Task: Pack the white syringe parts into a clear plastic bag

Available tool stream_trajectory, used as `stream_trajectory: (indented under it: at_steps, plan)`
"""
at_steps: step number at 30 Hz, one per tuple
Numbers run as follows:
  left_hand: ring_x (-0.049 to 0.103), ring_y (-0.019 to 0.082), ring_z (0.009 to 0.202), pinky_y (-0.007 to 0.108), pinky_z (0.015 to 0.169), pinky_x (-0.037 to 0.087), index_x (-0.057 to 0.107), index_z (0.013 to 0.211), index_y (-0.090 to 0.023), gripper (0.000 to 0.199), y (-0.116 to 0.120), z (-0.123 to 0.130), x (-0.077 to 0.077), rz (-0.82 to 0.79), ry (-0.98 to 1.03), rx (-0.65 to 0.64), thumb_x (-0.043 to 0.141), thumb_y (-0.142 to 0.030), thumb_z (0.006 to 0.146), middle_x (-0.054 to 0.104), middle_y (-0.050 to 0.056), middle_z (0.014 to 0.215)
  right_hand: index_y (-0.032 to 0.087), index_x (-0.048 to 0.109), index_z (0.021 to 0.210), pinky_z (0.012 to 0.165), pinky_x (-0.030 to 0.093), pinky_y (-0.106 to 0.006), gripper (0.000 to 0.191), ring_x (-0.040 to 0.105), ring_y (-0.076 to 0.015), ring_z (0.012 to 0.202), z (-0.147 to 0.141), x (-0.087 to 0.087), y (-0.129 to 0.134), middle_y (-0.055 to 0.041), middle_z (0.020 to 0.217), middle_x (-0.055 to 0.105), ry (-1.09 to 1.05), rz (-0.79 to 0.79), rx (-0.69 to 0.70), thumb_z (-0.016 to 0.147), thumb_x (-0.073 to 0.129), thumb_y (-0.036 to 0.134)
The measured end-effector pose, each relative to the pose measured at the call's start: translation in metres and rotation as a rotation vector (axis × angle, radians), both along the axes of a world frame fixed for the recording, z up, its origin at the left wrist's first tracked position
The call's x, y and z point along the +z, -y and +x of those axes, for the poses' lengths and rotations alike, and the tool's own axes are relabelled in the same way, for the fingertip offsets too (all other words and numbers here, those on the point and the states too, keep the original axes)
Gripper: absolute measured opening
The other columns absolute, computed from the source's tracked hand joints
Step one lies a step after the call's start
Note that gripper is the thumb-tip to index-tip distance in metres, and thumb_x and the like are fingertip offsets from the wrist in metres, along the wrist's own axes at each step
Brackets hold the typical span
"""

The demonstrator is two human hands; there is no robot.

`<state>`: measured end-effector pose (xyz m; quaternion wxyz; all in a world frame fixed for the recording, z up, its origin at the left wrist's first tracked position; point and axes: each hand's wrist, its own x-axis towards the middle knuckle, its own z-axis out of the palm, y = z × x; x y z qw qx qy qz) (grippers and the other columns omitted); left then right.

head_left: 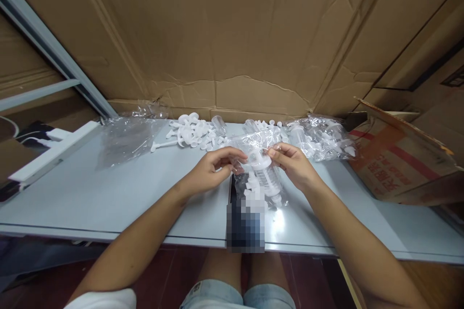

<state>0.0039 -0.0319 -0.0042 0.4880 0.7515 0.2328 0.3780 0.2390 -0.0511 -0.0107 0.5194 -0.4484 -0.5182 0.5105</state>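
Observation:
A clear plastic bag (283, 196) hangs between my hands at the middle of the table. Inside it are a ribbed, see-through plastic cylinder with a white rim (267, 179) and several small white plastic pieces (253, 184). My left hand (213, 169) is closed at the bag's upper left edge, its fingertips and thumb near each other on the film. On the other side, my right hand (293, 164) pinches the upper right edge between thumb and fingers. Below the bag lies a dark phone-like object (235, 203), partly blurred out.
Loose white plastic parts (194, 130) lie in a pile along the back. Filled clear bags (322, 140) stand back right, beside a cardboard box (398, 159). A flat clear bag (125, 140) and a white power strip (54, 152) are at left. Cardboard (232, 34) walls the back.

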Motion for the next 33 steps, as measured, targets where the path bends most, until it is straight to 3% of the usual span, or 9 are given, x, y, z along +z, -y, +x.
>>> stream_trajectory:
  at_steps: [3, 6, 10, 16, 21, 29, 33]
  plan:
    - [0.064, 0.012, 0.077, 0.026, 0.075, 0.053, 0.062, 0.102, -0.017, 0.024, 0.000, 0.000, 0.002, 0.003, 0.013, 0.022, 0.052, -0.009, 0.082, 0.065, 0.004, 0.094, 0.020, 0.064, 0.067, 0.065, 0.045, -0.028, 0.024, 0.053, -0.0117, 0.063, -0.002, 0.002, 0.003, 0.0005, 0.070, 0.060, -0.009, -0.030, 0.004, 0.070, 0.074, 0.041]
    - [0.061, 0.011, 0.072, 0.026, 0.071, 0.053, 0.061, 0.101, -0.018, 0.020, -0.001, 0.000, 0.002, 0.019, 0.034, 0.074, 0.054, -0.016, 0.083, 0.063, 0.005, 0.097, 0.023, 0.066, 0.087, 0.065, 0.048, -0.029, 0.023, 0.058, -0.0140, 0.070, -0.004, 0.005, 0.007, -0.0012, 0.079, 0.064, -0.019, -0.063, 0.029, 0.072, 0.072, 0.039]
    - [0.061, 0.013, 0.075, 0.029, 0.071, 0.052, 0.060, 0.105, -0.018, 0.022, -0.004, -0.004, 0.000, 0.036, 0.061, 0.001, 0.051, -0.024, 0.086, 0.062, 0.007, 0.100, 0.026, 0.059, 0.107, 0.065, 0.050, -0.030, 0.036, 0.061, -0.0165, 0.076, -0.006, 0.007, 0.010, -0.0032, 0.088, 0.066, -0.017, -0.076, 0.070, 0.073, 0.070, 0.033]
    - [0.059, 0.012, 0.072, 0.027, 0.069, 0.049, 0.059, 0.093, -0.017, 0.023, -0.004, -0.004, -0.001, 0.012, 0.039, 0.013, 0.053, -0.038, 0.087, 0.059, 0.005, 0.089, 0.025, 0.062, 0.102, 0.066, 0.050, -0.031, 0.028, 0.059, -0.0145, 0.071, -0.007, 0.008, 0.010, -0.0026, 0.088, 0.066, -0.004, -0.065, 0.042, 0.078, 0.065, 0.039]
    - [0.054, 0.011, 0.074, 0.024, 0.069, 0.046, 0.055, 0.085, -0.017, 0.012, -0.003, 0.001, -0.002, -0.009, -0.010, 0.136, 0.062, -0.026, 0.082, 0.056, 0.002, 0.085, 0.025, 0.063, 0.098, 0.069, 0.049, -0.031, 0.027, 0.059, -0.0139, 0.069, -0.007, 0.009, 0.010, -0.0012, 0.083, 0.066, 0.041, -0.065, 0.036, 0.075, 0.069, 0.037]
    - [0.053, 0.010, 0.073, 0.024, 0.069, 0.046, 0.055, 0.088, -0.018, 0.005, -0.002, 0.001, -0.003, -0.013, -0.026, 0.125, 0.057, -0.018, 0.084, 0.055, 0.000, 0.082, 0.023, 0.059, 0.084, 0.066, 0.044, -0.030, 0.021, 0.053, -0.0113, 0.062, -0.004, 0.010, 0.008, 0.0007, 0.077, 0.061, 0.017, 0.071, -0.061, 0.081, 0.061, 0.044]
    - [0.054, 0.010, 0.072, 0.025, 0.069, 0.046, 0.056, 0.087, -0.017, 0.005, -0.003, 0.002, -0.002, -0.016, 0.000, 0.127, 0.058, -0.019, 0.083, 0.056, 0.001, 0.083, 0.023, 0.057, 0.089, 0.061, 0.044, -0.029, 0.027, 0.053, -0.0112, 0.058, 0.002, 0.015, 0.007, 0.0016, 0.073, 0.060, 0.060, 0.014, -0.035, 0.076, 0.067, 0.045]
